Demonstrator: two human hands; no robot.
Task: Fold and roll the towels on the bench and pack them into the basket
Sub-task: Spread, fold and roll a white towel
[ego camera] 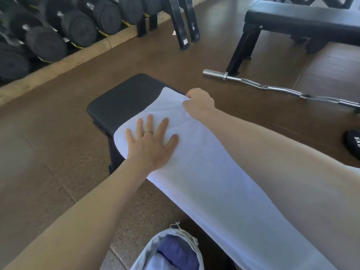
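A long white towel (210, 184) lies lengthwise along the black padded bench (120, 102), folded into a narrow strip. My left hand (152, 145) presses flat on the towel near its far end, fingers spread. At the far right corner my right hand (198, 103) pinches the towel's edge with curled fingers. The pale fabric basket (155, 248) stands on the floor at the bottom of the view, left of the bench. A rolled blue towel (175, 252) and something white lie inside it.
A rack of black dumbbells (58, 30) runs along the far left. Another black bench (300, 18) stands at the far right. A chrome curl bar (272, 87) lies on the brown floor. A black weight plate (353, 145) sits at the right edge.
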